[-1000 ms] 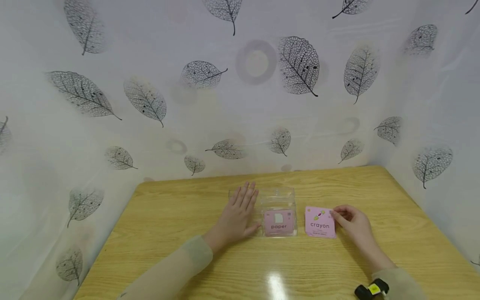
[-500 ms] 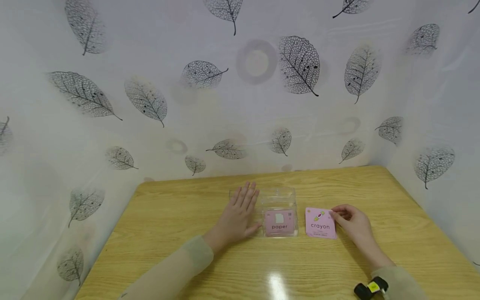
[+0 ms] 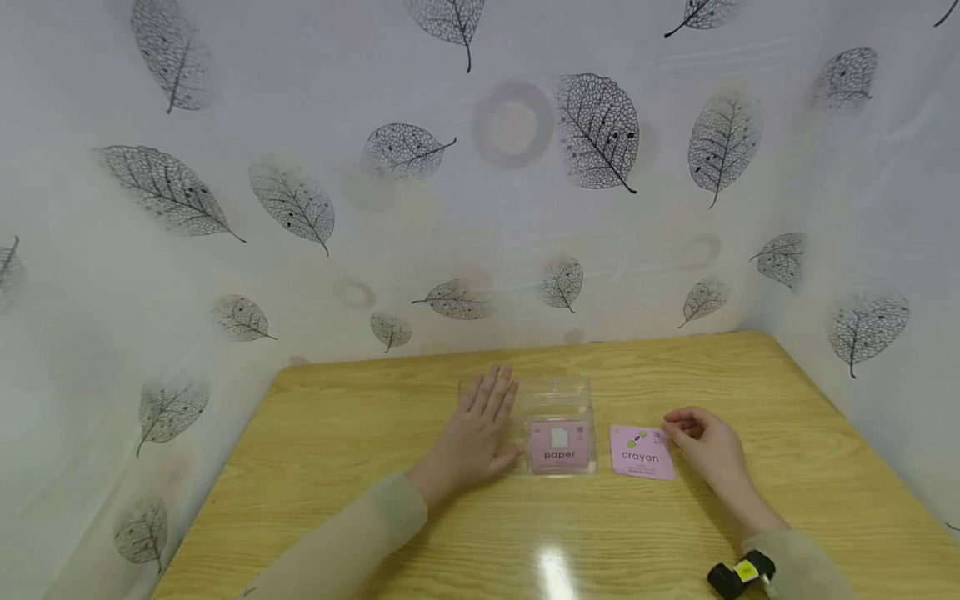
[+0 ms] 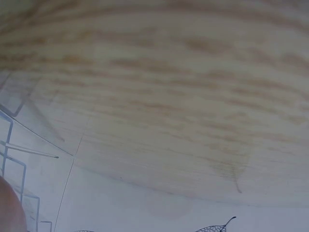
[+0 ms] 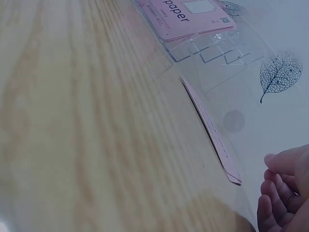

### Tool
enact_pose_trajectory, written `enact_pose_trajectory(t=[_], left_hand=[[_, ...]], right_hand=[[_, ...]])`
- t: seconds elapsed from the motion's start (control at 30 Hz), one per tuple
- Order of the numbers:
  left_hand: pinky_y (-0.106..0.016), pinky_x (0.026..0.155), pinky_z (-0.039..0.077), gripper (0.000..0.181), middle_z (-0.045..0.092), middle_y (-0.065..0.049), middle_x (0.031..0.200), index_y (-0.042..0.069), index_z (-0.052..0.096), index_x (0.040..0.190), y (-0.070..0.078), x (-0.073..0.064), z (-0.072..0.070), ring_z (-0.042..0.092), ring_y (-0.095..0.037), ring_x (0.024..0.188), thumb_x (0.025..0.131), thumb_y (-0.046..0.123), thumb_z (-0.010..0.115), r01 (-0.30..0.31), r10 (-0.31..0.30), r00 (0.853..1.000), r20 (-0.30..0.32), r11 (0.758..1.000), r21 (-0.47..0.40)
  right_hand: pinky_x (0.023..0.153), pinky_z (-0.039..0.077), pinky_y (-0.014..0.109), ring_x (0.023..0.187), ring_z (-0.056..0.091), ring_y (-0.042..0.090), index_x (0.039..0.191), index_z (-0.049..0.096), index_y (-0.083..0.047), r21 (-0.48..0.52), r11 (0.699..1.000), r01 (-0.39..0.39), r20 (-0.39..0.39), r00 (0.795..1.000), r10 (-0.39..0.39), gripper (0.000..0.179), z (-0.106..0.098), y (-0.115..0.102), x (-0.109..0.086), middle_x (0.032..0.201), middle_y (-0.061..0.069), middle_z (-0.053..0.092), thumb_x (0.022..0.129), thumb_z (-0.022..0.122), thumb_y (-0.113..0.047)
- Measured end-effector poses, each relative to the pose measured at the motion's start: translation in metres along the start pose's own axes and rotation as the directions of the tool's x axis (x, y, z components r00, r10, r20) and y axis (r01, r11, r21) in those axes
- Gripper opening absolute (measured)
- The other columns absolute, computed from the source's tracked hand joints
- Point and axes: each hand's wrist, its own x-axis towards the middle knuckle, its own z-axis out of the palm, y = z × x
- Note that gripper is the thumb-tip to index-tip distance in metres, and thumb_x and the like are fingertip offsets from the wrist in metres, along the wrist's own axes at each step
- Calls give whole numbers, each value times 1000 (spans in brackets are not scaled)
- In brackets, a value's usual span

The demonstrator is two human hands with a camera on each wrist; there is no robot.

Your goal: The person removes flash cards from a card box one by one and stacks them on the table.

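My left hand [image 3: 474, 429] lies with fingers extended over the left part of a clear plastic case [image 3: 557, 408]. Pink cards [image 3: 560, 447], the top one printed "paper", sit in the case's front compartment. To its right, a pink card [image 3: 642, 452] printed "crayon" lies on the table, seen almost edge-on in the right wrist view. My right hand [image 3: 708, 444] is just off that card's upper right corner, fingers loosely curled, thumb close to the index finger. A gap shows between the card and the fingertips [image 5: 271, 160] in the right wrist view. Only a fingertip of the left hand shows in the left wrist view.
The wood-grain table [image 3: 465, 533] ends at the back against a pale curtain [image 3: 480, 208] printed with leaf skeletons, which also hangs along both sides. A black device [image 3: 742, 575] with a yellow label sits on the right wrist.
The crayon card's far edge has come down toward the table, and my right fingers have let go of its upper right corner. The left hand has stayed in place on the case.
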Motion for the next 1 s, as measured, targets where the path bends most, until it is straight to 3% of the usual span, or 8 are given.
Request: enact_pose_trajectory(t=[0.17,0.33,0.6,0.77,1.0], left_hand=[[-48,137,10,102,14,-22,178,-1,18,168,1,0,-1,15,-39,166,101,72,42,4,-4,1000,-2,1000,-12],[-48,137,5,103,21,-22,176,-1,19,168,1,0,0,19,-39,165,101,73,42,4,-4,1000,-13,1000,-3],[-49,136,20,101,17,-23,177,-2,22,167,0,0,-1,18,-40,165,101,72,44,5,-5,1000,4,1000,-31],[-49,136,20,102,9,-22,178,-2,18,168,0,0,-2,15,-40,166,102,71,43,4,-3,1000,22,999,-37],[-49,136,19,102,12,-23,178,-2,19,168,0,0,-2,16,-40,166,101,72,43,4,-4,1000,7,1000,-26]], right_hand=[[64,47,15,83,57,8,112,73,5,-11,1000,8,-7,1000,-8,20,0,-1,0,103,19,74,101,70,-11],[65,47,15,82,55,6,113,73,5,4,1000,14,-6,1000,-14,20,-1,-4,-1,103,19,74,101,71,-12],[64,50,15,79,54,-1,114,72,4,32,999,21,-18,1000,-21,20,-1,-8,-3,105,19,73,102,70,-11],[65,51,14,79,54,-5,116,71,5,54,998,25,-23,999,-24,21,-1,-10,-2,108,20,73,102,70,-12],[67,51,11,78,54,-8,113,73,5,93,994,65,-50,997,-60,18,1,-15,-3,104,18,74,101,71,-8]])
